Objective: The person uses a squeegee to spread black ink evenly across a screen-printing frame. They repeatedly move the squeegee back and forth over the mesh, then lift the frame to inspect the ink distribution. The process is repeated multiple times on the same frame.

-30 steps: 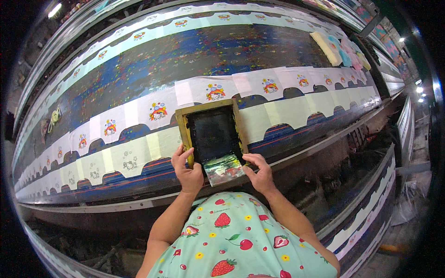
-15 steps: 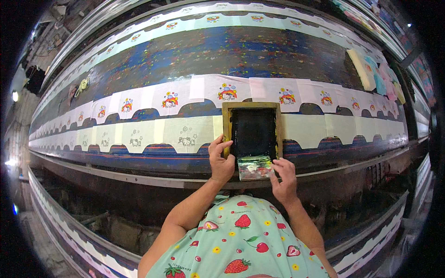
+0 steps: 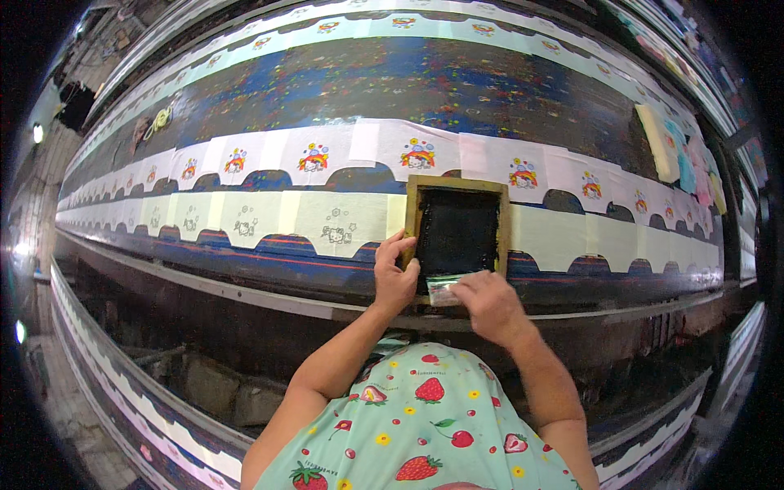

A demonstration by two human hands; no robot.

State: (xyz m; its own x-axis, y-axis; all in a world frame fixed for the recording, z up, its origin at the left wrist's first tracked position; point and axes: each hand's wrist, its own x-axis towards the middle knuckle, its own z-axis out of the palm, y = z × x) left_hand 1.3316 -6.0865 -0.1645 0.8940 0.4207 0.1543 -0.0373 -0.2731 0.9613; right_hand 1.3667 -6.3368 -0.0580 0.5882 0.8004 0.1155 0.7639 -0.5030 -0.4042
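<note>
A wooden screen-printing frame (image 3: pixel 501 224) lies on the long table over the row of pale yellow cloth pieces. Black ink covers its mesh (image 3: pixel 459 229). My left hand (image 3: pixel 395 276) grips the frame's left side near its lower corner, fingers curled over the wood. At the frame's near end, my right hand (image 3: pixel 492 307) is closed on a paint-smeared squeegee (image 3: pixel 443 291), whose right part is hidden beneath the fingers. Left of the frame, a pale yellow piece (image 3: pixel 314 214) carries a black outline print; the piece to the right (image 3: pixel 551 237) looks blank.
Beyond the frame runs a row of pink cloth pieces (image 3: pixel 335 155) with coloured prints. Folded pastel cloths (image 3: pixel 657 143) lie at the far right, and a yellow tangled bundle (image 3: pixel 162 120) at the far left. A metal rail (image 3: pixel 269 300) edges the table's near side.
My right hand has gone from loosely spread fingers beside the squeegee to a grip over its top. The squeegee now stands more upright. My left hand stays on the frame; the whole view has shifted slightly.
</note>
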